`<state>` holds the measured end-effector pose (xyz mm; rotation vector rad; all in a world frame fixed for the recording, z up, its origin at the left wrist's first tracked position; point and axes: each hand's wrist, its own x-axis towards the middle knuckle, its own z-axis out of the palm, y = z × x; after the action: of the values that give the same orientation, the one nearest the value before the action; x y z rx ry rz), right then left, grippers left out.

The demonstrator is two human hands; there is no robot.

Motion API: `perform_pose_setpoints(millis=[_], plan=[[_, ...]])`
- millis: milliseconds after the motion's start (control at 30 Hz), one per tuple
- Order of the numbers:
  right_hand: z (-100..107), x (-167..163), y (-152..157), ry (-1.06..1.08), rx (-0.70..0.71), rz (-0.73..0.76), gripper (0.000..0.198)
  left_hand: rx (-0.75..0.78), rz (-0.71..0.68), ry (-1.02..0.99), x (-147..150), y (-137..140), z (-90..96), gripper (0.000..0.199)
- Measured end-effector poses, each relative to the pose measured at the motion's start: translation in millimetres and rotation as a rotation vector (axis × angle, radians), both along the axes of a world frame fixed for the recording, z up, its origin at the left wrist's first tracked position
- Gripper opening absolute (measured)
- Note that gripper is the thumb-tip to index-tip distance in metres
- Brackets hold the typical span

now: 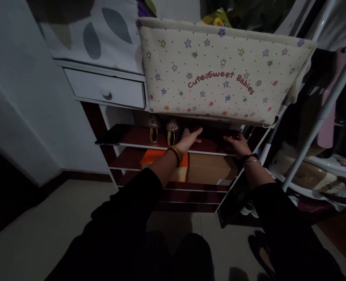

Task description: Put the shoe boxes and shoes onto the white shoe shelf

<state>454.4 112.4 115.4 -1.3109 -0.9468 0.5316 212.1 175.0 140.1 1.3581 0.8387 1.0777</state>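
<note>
Using the star-print bin [219, 82] as your reference: both your hands are under its bottom edge, at the maroon shelf [132, 136], well apart. Your left hand [190, 139] is below the bin's middle, fingers partly spread, thumb toward the right; its fingertips run into deep shadow, can't tell if it's gripping anything. Your right hand [237, 145] is below the bin's right half, fingers curled at a dark red glossy item [233, 136]; looks like contact, but can't confirm a grasp, too dark. That item sits under the bin's right half, mostly hidden, so can't identify it. Two glitter-topped items [172, 130] stand side by side on the same shelf, below the bin's left part; your left hand is just beside the nearer one. A flat dark slab [111, 134] lies on the shelf end, out past the bin's left edge. Lower down: orange box [149, 156] below the bin's left part, partly behind your left forearm, and brown cardboard box [210, 168] below its middle and right. White drawer [105, 88] is directly left of the bin, shut. Black footwear [256, 249] is on the floor, well below the bin's right half.
</note>
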Motion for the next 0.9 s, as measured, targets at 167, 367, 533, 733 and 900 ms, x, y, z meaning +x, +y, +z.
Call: perform_pose_setpoints(millis=[167, 367, 533, 733, 900], plan=[[3, -25, -6, 0.046, 0.049, 0.093, 0.066, 0.018, -0.015, 0.016, 0, -1, -0.4, 0.052], [16, -53, -1, -0.215, 0.237, -0.076, 0.058, 0.01, -0.03, -0.144, 10, 4, -6.7, 0.054], [22, -64, 5, -0.461, 0.191, -0.299, 0.049, 0.033, -0.019, -0.155, 25, 2, -6.8, 0.054], [6, -70, 14, -0.51, 0.088, -0.278, 0.063, 0.017, -0.029, -0.115, 33, 0, -10.2, 0.054], [-9, -55, 30, -0.535, 0.161, -0.083, 0.066, 0.025, -0.089, -0.073, 27, 4, -13.7, 0.05]])
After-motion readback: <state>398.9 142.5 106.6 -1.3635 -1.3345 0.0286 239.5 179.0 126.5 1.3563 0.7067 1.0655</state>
